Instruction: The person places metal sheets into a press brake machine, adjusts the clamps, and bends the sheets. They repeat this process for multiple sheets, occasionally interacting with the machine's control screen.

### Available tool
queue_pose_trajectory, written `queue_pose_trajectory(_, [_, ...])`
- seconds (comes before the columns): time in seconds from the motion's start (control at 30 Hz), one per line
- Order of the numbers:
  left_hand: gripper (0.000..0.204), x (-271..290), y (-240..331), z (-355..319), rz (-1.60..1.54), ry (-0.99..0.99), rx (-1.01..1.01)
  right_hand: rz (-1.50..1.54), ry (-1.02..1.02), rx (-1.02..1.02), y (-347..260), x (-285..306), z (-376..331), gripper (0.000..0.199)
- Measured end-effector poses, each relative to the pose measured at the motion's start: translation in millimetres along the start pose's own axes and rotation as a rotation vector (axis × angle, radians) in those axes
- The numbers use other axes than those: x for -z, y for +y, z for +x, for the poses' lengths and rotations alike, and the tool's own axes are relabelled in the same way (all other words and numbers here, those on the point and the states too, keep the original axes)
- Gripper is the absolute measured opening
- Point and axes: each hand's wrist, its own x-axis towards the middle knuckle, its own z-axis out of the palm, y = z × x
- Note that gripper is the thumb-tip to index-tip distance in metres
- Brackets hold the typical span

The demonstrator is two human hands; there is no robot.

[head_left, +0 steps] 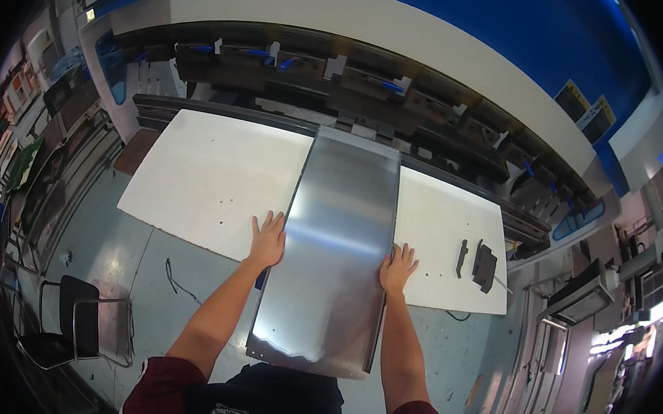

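Note:
A long, shiny sheet-metal panel [335,268] with folded side edges lies lengthwise in front of me. Its far end reaches the dark tooling of a large bending machine [430,84], and its near end hangs close to my body. Against the panel's left edge rests my left hand [269,241], fingers stretched out and apart over a white board [212,177]. Opposite it, my right hand [397,269] touches the right edge with its fingers spread. The undersides of both hands are hidden, and neither is wrapped round the panel.
Two dark metal pieces, a narrow one [462,258] and a blockier one [484,266], lie on the board's right part. A black chair [78,317] stands at the lower left. A thin dark cord [175,279] lies on the floor. A monitor-like unit [580,294] is at right.

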Motion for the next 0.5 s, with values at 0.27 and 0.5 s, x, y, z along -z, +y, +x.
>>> queue_pose_trajectory(0.27, [0.047,8.4,3.5,2.1,-0.113,0.063,0.009,0.050,0.050,-0.017,4.7,-1.4,-1.5,0.041])
queue_pose_trajectory(0.5, [0.039,-13.5,-14.7,-4.9,-0.140,0.173,-0.019,-0.050,0.073,0.004,8.6,-15.2,-4.5,0.041])
